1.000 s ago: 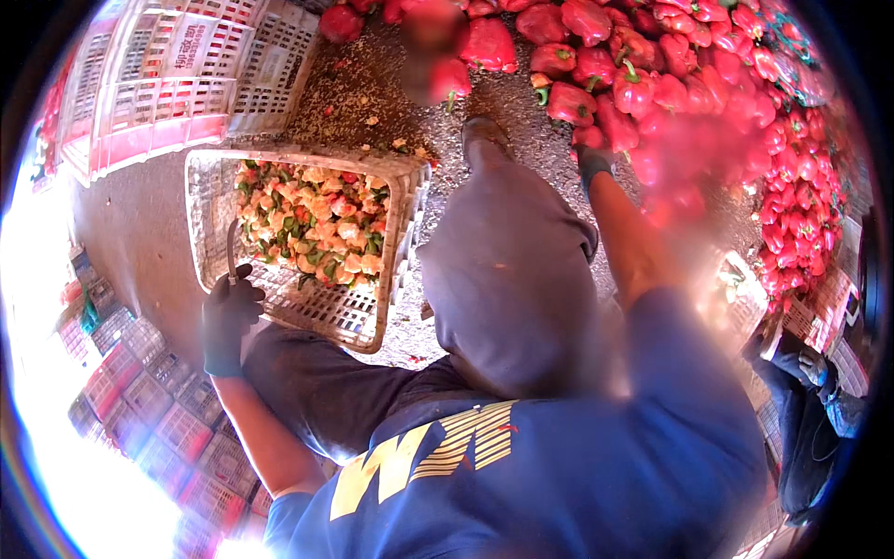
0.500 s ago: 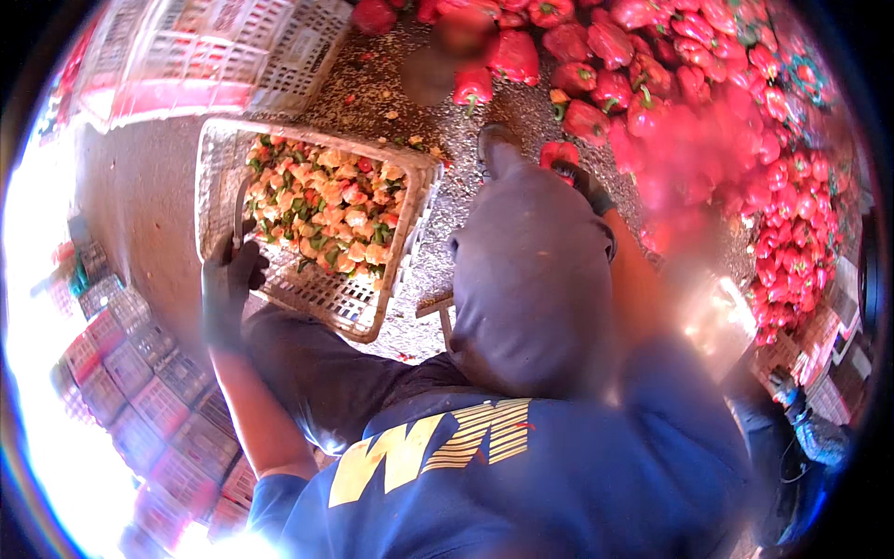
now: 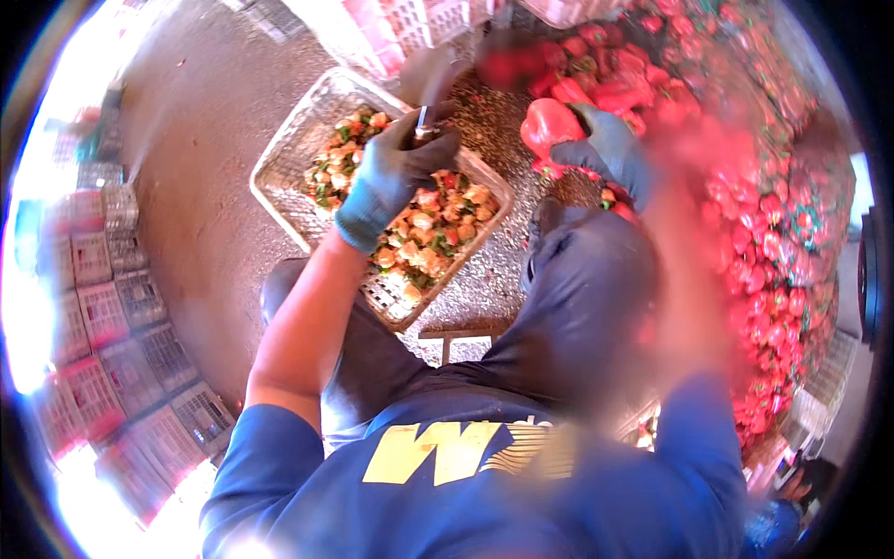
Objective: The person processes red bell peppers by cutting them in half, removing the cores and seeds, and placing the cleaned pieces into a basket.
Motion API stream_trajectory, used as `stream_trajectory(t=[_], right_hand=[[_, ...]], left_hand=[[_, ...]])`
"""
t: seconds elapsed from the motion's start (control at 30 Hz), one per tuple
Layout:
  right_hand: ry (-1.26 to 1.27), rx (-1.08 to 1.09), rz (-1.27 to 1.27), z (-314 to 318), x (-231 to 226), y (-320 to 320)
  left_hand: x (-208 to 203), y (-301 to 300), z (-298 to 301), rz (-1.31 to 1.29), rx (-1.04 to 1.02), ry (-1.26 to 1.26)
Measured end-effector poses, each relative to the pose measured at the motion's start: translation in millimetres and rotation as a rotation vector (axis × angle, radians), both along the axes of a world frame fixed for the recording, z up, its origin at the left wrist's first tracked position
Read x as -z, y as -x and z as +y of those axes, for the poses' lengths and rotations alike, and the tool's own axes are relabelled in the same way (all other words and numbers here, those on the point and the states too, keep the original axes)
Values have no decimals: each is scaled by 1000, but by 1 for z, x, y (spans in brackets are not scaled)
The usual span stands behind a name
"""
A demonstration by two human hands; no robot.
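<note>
My left hand (image 3: 396,172), in a grey-blue glove, is closed round the dark handle of a small knife (image 3: 424,117) whose blade points up and away. It is over a pale plastic crate (image 3: 296,123) part-filled with cut pepper cores (image 3: 428,238), pale with green stems. My right hand (image 3: 610,154), gloved too, grips a red bell pepper (image 3: 549,127) from its right side. That pepper is held above the floor right of the crate, near the heap of red bell peppers (image 3: 759,256).
My knees flank the near side of the crate, with a small stool or frame (image 3: 458,335) between them. Stacked crates (image 3: 101,312) line the left, and more crates (image 3: 433,23) stand at the far side. At lower right another person (image 3: 792,498) is partly visible.
My left hand has left the crate's left side and is raised over it with the knife. My right hand has lifted a red bell pepper from beside my knee. The view has shifted.
</note>
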State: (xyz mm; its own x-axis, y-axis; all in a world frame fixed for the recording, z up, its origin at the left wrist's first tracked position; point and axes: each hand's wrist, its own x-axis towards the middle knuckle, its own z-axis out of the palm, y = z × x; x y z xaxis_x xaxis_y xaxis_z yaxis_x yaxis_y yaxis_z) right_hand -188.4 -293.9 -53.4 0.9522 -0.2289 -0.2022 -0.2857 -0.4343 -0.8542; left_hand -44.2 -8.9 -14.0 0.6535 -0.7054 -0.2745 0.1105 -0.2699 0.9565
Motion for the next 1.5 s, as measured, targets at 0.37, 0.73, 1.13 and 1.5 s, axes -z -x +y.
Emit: stream_trajectory(t=[0.37, 0.73, 1.13, 1.5], right_hand=[[74, -184, -80, 103, -83, -60], [-318, 95, -522, 158, -56, -71], [294, 122, -499, 130, -75, -54], [391, 116, -313, 128, -78, -48]], left_hand=[[-35, -11, 33, 5, 50, 105], [0, -25, 51, 642, -16, 625], [-28, -17, 66, -168, 15, 104], [-29, -7, 74, -369, 162, 143]])
